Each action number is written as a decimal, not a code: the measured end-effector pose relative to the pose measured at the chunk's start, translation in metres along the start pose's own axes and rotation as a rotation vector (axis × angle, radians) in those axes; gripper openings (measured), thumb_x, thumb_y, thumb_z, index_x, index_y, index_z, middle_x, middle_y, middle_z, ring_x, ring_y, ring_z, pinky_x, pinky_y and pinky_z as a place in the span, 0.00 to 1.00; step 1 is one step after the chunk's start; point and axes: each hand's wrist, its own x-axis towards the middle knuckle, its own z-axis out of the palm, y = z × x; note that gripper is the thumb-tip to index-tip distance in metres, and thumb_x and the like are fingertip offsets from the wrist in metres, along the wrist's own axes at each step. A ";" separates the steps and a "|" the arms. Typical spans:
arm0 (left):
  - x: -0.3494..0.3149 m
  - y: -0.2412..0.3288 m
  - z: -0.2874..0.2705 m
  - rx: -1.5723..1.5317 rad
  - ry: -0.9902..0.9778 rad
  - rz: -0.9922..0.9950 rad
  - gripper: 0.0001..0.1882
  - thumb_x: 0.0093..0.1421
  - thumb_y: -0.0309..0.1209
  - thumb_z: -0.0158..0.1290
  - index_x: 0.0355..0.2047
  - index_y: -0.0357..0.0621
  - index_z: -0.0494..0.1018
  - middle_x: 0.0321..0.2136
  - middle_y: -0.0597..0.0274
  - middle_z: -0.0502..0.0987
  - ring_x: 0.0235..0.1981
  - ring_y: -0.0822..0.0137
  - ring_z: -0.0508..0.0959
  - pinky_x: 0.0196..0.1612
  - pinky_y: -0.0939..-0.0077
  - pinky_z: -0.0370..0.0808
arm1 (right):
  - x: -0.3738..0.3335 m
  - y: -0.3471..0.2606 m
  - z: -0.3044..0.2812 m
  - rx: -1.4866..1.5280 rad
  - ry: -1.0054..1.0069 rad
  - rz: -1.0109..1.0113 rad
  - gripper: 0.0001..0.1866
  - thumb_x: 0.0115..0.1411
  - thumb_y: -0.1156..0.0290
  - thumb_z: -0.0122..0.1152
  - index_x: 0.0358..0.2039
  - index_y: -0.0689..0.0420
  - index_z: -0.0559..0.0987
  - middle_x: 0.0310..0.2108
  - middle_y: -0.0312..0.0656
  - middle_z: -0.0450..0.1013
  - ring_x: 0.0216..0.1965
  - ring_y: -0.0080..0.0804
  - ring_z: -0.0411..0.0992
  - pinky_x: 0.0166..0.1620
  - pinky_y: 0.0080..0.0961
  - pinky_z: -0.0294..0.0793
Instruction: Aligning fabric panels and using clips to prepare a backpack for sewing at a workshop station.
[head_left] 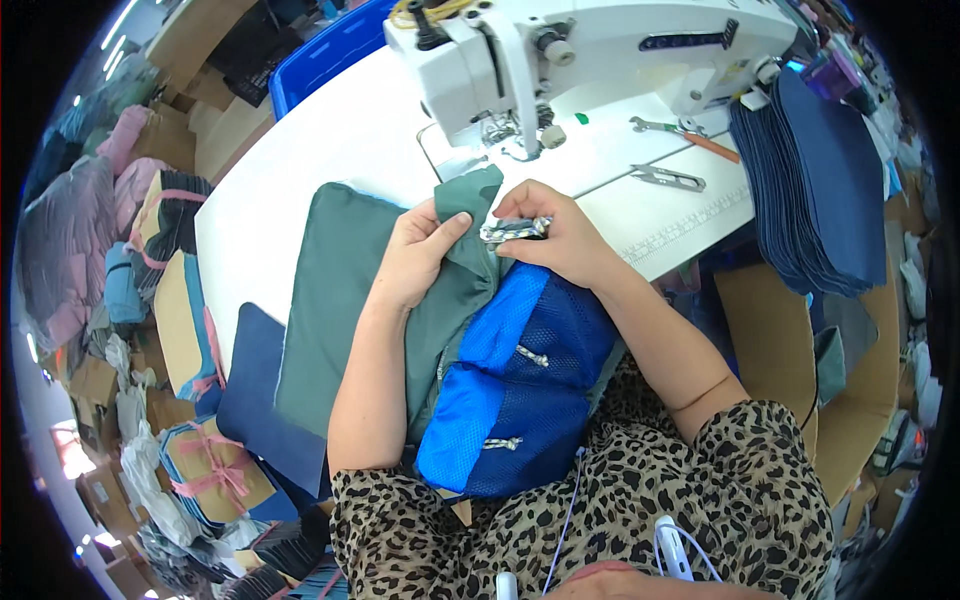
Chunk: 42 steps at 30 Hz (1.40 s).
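Note:
Green fabric (345, 280) drapes over the table's front edge toward my lap. My left hand (418, 255) pinches its upper edge between thumb and fingers, just in front of the sewing machine's needle area (515, 135). Beside it, my right hand (565, 235) is closed on a small folded strip with black-and-white patterned cord (515, 231); its exact kind is unclear. Below my hands hang bright blue fabric panels (500, 315) with dark blue mesh pockets (565, 335), joined along the green fabric. Two short patterned cord pulls (532, 356) show on the mesh.
The white sewing machine (620, 35) spans the far side of the white table (260, 210). Thread snips (668, 178) and an orange-handled tool (712, 147) lie to the right, near stacked navy panels (825, 190). A blue bin (325, 55) stands far left; a cardboard box (860, 390) is at right.

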 end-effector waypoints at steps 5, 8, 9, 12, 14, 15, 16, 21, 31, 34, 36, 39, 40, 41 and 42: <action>-0.003 0.001 -0.007 -0.018 -0.027 0.010 0.12 0.60 0.26 0.48 0.43 0.34 0.71 0.36 0.65 0.76 0.34 0.78 0.73 0.40 0.82 0.71 | 0.001 0.003 0.007 -0.097 0.049 -0.117 0.16 0.44 0.77 0.65 0.36 0.59 0.72 0.32 0.35 0.71 0.38 0.22 0.69 0.42 0.20 0.67; -0.003 0.004 -0.007 -0.011 -0.033 0.008 0.12 0.60 0.26 0.49 0.43 0.35 0.71 0.36 0.65 0.76 0.36 0.78 0.73 0.41 0.82 0.70 | -0.001 -0.002 0.009 -0.080 0.044 -0.107 0.15 0.45 0.80 0.63 0.35 0.58 0.72 0.33 0.35 0.71 0.38 0.21 0.68 0.42 0.19 0.67; 0.000 0.003 -0.002 0.002 -0.049 0.001 0.12 0.60 0.26 0.48 0.44 0.35 0.71 0.37 0.65 0.76 0.37 0.77 0.73 0.42 0.81 0.70 | -0.004 -0.002 0.005 -0.032 0.071 -0.082 0.14 0.46 0.78 0.63 0.35 0.59 0.73 0.33 0.35 0.71 0.39 0.21 0.68 0.43 0.20 0.67; 0.009 -0.002 0.011 0.065 -0.058 0.071 0.14 0.59 0.26 0.48 0.45 0.35 0.70 0.39 0.64 0.75 0.39 0.75 0.72 0.44 0.79 0.69 | -0.010 -0.006 -0.005 0.007 0.089 -0.067 0.17 0.46 0.80 0.63 0.37 0.59 0.72 0.35 0.35 0.70 0.39 0.21 0.68 0.44 0.20 0.67; 0.006 0.003 0.015 0.101 -0.051 0.087 0.17 0.58 0.25 0.48 0.48 0.34 0.68 0.41 0.63 0.74 0.41 0.73 0.72 0.46 0.77 0.68 | -0.009 -0.001 -0.007 -0.151 0.068 -0.112 0.16 0.47 0.79 0.63 0.38 0.59 0.73 0.35 0.34 0.70 0.40 0.21 0.68 0.45 0.20 0.67; 0.002 0.004 0.006 0.099 -0.021 0.042 0.17 0.57 0.24 0.48 0.48 0.34 0.68 0.42 0.61 0.74 0.42 0.72 0.72 0.47 0.76 0.68 | -0.005 0.005 -0.001 0.052 0.023 -0.125 0.15 0.47 0.78 0.64 0.37 0.60 0.73 0.35 0.35 0.71 0.41 0.22 0.68 0.46 0.21 0.67; -0.001 0.003 0.005 0.073 -0.006 0.083 0.17 0.56 0.22 0.49 0.48 0.33 0.68 0.42 0.60 0.74 0.42 0.70 0.73 0.48 0.75 0.68 | -0.001 0.009 0.001 0.008 0.010 -0.126 0.15 0.47 0.77 0.64 0.37 0.61 0.73 0.34 0.36 0.71 0.41 0.22 0.68 0.46 0.23 0.67; -0.013 0.009 -0.011 0.284 -0.035 0.076 0.22 0.48 0.28 0.58 0.44 0.34 0.70 0.39 0.59 0.75 0.41 0.68 0.74 0.46 0.72 0.70 | 0.004 0.012 0.017 -0.144 0.046 -0.120 0.14 0.48 0.74 0.63 0.36 0.61 0.73 0.32 0.38 0.72 0.36 0.23 0.69 0.40 0.23 0.70; -0.013 0.003 -0.003 0.427 -0.121 0.171 0.27 0.42 0.24 0.61 0.45 0.37 0.67 0.39 0.61 0.75 0.40 0.74 0.73 0.45 0.78 0.70 | -0.004 0.017 0.013 -0.042 0.109 -0.075 0.09 0.50 0.84 0.57 0.33 0.62 0.72 0.31 0.36 0.71 0.32 0.18 0.68 0.36 0.14 0.67; -0.011 0.000 0.003 0.395 -0.104 0.199 0.26 0.42 0.23 0.60 0.44 0.35 0.67 0.37 0.61 0.75 0.38 0.74 0.73 0.44 0.78 0.70 | -0.007 0.014 0.012 -0.110 0.149 -0.151 0.08 0.51 0.84 0.57 0.33 0.62 0.73 0.29 0.36 0.72 0.32 0.18 0.68 0.36 0.14 0.67; -0.006 -0.002 0.008 0.432 -0.115 0.227 0.26 0.43 0.23 0.60 0.45 0.35 0.67 0.37 0.61 0.75 0.37 0.74 0.73 0.44 0.77 0.70 | -0.010 0.010 0.007 -0.126 0.168 -0.144 0.06 0.52 0.83 0.57 0.31 0.62 0.73 0.29 0.37 0.72 0.32 0.19 0.69 0.37 0.14 0.67; 0.007 -0.009 0.004 0.633 -0.080 0.181 0.27 0.44 0.24 0.59 0.46 0.35 0.66 0.37 0.61 0.75 0.38 0.73 0.72 0.44 0.76 0.70 | -0.008 0.004 0.001 -0.313 0.185 -0.142 0.03 0.53 0.80 0.57 0.30 0.62 0.75 0.30 0.37 0.73 0.34 0.21 0.70 0.39 0.17 0.68; 0.006 -0.010 0.001 0.552 -0.081 0.205 0.27 0.44 0.24 0.59 0.46 0.35 0.66 0.39 0.61 0.74 0.39 0.72 0.72 0.45 0.75 0.70 | -0.005 0.005 0.006 -0.295 0.177 -0.172 0.03 0.53 0.80 0.58 0.30 0.62 0.75 0.30 0.37 0.73 0.34 0.22 0.70 0.40 0.17 0.68; 0.003 -0.012 -0.001 0.466 -0.091 0.226 0.27 0.45 0.24 0.59 0.47 0.35 0.66 0.40 0.60 0.74 0.40 0.72 0.72 0.46 0.75 0.69 | -0.003 0.006 0.010 -0.284 0.177 -0.200 0.03 0.52 0.79 0.58 0.30 0.62 0.76 0.30 0.37 0.73 0.34 0.22 0.70 0.40 0.18 0.68; 0.003 -0.013 -0.001 0.460 -0.079 0.224 0.27 0.45 0.24 0.58 0.47 0.35 0.66 0.41 0.61 0.73 0.41 0.72 0.71 0.47 0.75 0.69 | -0.002 0.006 0.012 -0.241 0.176 -0.179 0.04 0.52 0.79 0.58 0.30 0.62 0.76 0.30 0.37 0.73 0.34 0.22 0.70 0.40 0.18 0.68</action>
